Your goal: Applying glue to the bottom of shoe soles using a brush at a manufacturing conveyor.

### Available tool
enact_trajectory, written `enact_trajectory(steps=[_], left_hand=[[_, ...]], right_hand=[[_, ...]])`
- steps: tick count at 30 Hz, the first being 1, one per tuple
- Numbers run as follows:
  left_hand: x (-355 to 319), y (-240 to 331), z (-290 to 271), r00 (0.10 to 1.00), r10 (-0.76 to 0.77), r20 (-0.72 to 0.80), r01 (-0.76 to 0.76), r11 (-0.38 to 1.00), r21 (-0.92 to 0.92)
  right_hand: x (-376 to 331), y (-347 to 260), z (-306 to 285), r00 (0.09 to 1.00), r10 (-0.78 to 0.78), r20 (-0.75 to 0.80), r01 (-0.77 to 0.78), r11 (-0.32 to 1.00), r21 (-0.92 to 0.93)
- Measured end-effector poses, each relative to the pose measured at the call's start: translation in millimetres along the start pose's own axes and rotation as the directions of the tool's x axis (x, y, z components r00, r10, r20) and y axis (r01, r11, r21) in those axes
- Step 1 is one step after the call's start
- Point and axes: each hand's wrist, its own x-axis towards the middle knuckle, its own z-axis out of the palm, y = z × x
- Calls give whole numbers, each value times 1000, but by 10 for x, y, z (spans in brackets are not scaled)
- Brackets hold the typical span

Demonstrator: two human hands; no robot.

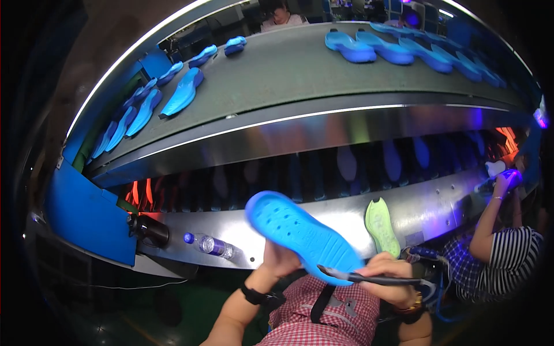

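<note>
A bright blue sole (303, 236) is sitting between the two hands, above the near edge of the metal table (427, 196) and in front of the person's red checked clothing. It is slanting from upper left to lower right, its wide, holed end pointing away to the left and its ridged end lying beside the right hand.

The left hand (281, 260) is supporting the sole from its near left edge, below the holed part; it is curling partly closed on that edge, with most of its fingers hiding behind the sole. The right hand (391, 279) is closing around a slim black tool (353, 277), whose tip is lying across the lower edge of the sole's ridged part. Its fingertips are reaching the sole's right end, though whether they are also gripping it, I cannot tell.

A pale green sole (381, 225) is resting on the table beyond the right hand. A clear bottle (212, 246) and a dark flask (152, 230) are lying to the left. Farther back, more blue soles (184, 92) are lying on a dark green belt (271, 72). At the right, a co-worker in striped sleeves (515, 254) is reaching toward the machine.
</note>
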Motion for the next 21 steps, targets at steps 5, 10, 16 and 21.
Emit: enact_trajectory(steps=[5,10,16,21], left_hand=[[316,-275,-41,983,-132,-129,154,972,177],[289,-437,166,984,-53,-168,69,993,94],[318,-490,85,999,38,-36,-39,999,-27],[316,-601,18,992,48,112,-60,993,102]], right_hand=[[41,569,210,917,391,-84,-332,861,385],[41,625,171,856,514,-65,-412,752,514],[98,748,57,820,571,-29,-450,675,585],[192,579,213,891,433,-135,-348,844,407]])
